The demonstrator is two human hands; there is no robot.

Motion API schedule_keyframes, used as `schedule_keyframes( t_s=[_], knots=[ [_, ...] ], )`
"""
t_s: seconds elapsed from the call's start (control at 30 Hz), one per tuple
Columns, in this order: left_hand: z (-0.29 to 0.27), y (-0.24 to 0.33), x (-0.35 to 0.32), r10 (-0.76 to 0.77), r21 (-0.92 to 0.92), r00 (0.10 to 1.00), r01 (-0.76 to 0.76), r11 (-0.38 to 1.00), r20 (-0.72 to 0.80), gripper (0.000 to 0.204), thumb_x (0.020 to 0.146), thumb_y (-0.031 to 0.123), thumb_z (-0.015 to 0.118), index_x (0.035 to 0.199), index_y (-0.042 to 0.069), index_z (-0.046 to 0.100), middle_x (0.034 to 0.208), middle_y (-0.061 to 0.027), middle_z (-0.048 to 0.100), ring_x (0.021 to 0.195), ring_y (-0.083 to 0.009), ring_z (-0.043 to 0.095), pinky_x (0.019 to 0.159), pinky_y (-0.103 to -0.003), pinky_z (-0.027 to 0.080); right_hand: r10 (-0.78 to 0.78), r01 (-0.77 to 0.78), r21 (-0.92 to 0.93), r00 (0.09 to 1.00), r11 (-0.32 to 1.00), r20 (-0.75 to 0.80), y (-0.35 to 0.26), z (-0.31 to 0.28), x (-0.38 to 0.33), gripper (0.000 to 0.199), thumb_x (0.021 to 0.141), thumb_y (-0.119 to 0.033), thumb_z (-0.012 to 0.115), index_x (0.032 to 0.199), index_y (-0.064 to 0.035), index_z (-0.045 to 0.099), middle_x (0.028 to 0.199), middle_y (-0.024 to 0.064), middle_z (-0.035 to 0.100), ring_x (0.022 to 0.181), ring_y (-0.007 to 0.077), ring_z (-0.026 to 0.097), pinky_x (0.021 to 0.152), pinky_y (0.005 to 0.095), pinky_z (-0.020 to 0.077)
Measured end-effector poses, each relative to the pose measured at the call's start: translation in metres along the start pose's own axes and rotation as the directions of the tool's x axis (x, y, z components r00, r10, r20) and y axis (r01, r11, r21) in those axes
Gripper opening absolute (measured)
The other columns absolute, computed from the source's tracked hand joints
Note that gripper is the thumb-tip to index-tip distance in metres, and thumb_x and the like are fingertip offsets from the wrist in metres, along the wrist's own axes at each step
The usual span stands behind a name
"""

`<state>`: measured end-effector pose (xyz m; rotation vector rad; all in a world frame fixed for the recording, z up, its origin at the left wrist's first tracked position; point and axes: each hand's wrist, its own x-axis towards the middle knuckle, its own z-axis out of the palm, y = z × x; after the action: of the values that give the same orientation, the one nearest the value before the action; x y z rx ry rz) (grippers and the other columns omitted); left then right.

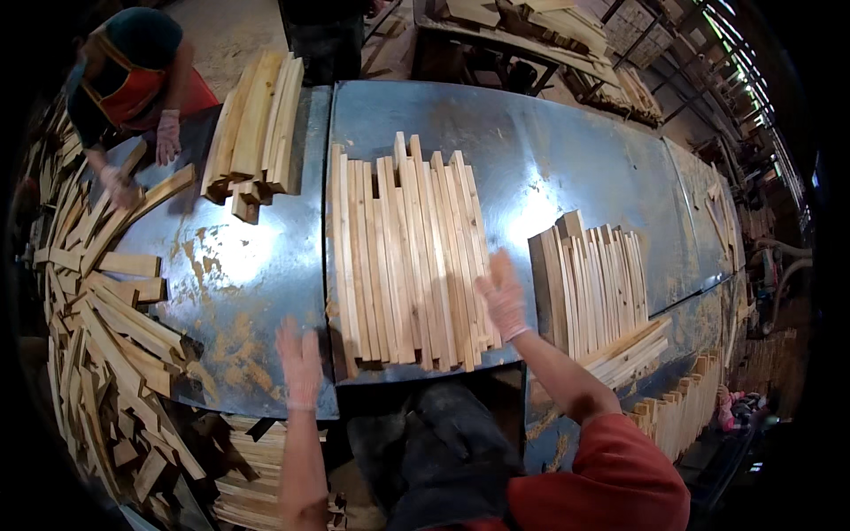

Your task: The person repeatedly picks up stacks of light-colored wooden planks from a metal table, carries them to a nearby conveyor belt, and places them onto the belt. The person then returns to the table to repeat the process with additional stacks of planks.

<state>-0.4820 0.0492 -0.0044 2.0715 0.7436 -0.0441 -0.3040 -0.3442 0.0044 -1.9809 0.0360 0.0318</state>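
A wide row of long wooden strips [407, 257] lies side by side on the metal table in front of me, their far ends uneven. My right hand [504, 297], in a thin pale glove, is at the row's right edge with fingers stretched out; whether it touches the outermost strip I cannot tell. Left of the row's near end, my left hand [299, 361], gloved alike, is over the metal surface with its fingers extended and holds nothing.
The shiny metal table [580, 150] carries another strip stack [602, 283] at right and a bundle of boards [257, 124] at far left. Loose offcuts [124, 380] pile up along the left side. A co-worker [137, 71] in a red apron handles wood there. More strips [252, 478] are stacked below.
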Motion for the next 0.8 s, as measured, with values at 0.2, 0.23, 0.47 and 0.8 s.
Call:
schedule_keyframes(
  t_s=[0.2,0.23,0.47,0.8],
  knots=[
    [0.087,0.031,0.146,-0.013,0.424,0.985,-0.064,0.904,0.175,0.089,0.113,0.065,0.037,0.175,0.002,0.023,0.182,-0.0263,0.013,0.169,-0.0437,0.004,0.137,-0.049,-0.001,0.21,-0.206,-0.066,0.976,0.976,0.054,0.107,-0.032,0.086,0.078,0.104,-0.023,0.073,0.168,0.0023,0.037,0.169,0.026,0.046,0.156,0.0332,0.046,0.128,0.0389,0.0367],
    [0.096,0.024,0.153,-0.01,0.425,0.983,-0.07,0.902,0.184,0.089,0.113,0.065,0.036,0.175,0.004,0.023,0.182,-0.0259,0.012,0.17,-0.0431,0.003,0.137,-0.049,-0.002,0.178,-0.175,-0.05,0.982,0.983,0.057,0.116,-0.019,0.085,0.079,0.105,-0.024,0.072,0.17,0.001,0.034,0.17,0.0212,0.045,0.154,0.0285,0.046,0.127,0.0369,0.0377],
    [0.107,0.07,0.132,-0.291,-0.49,0.904,0.416,0.766,0.313,0.093,0.104,0.043,0.073,0.176,0.01,0.024,0.172,-0.0176,0.039,0.155,-0.0324,0.042,0.125,-0.047,0.038,0.302,-0.312,0.351,0.95,0.883,0.084,0.131,0.011,0.085,0.083,0.104,-0.021,0.075,0.172,-0.0024,0.032,0.169,0.012,0.046,0.149,0.0227,0.049,0.123,0.036,0.0424],
    [0.113,0.018,0.144,-0.326,-0.513,0.823,0.551,0.659,0.465,0.059,0.089,0.031,0.09,0.134,0.0,0.067,0.123,-0.0127,0.072,0.11,-0.0242,0.071,0.102,-0.039,0.059,0.455,-0.672,0.589,0.739,0.449,0.497,0.092,-0.022,0.097,0.064,0.098,-0.01,0.078,0.156,0.0015,0.051,0.138,0.0125,0.068,0.121,0.0242,0.068,0.108,0.0365,0.056]
  ],
)
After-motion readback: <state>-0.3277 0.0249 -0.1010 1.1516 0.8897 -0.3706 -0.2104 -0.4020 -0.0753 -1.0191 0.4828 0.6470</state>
